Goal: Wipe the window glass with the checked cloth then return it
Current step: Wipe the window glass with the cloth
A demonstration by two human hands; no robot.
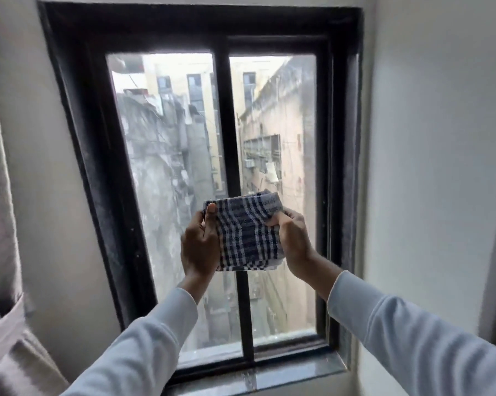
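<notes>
From the head camera, both hands are raised in front of the window. The checked cloth (248, 234), folded into a thick pad, is held between them, in front of the dark centre bar (232, 172) and the lower part of the glass (166, 167); whether it touches the pane I cannot tell. The left hand (198, 247) clasps the cloth's left edge, thumb pressed on the front and fingers hidden behind. The right hand (294, 241) has its fingers curled tight, bunching the right edge. Both hands are closed on the fabric, neither spread.

The cloth looks light, soft and limp, so it will sag or unfold if gripped only at a corner. A flat palm behind the folded pad would probably give the best pressure on the pane. The glass appears hazy and streaked, and is stiff but breakable, so steady rather than hard pressure seems wise. The black frame (78, 144) and the sill (269, 375) look dusty. A curtain (1, 195) hangs at the left.
</notes>
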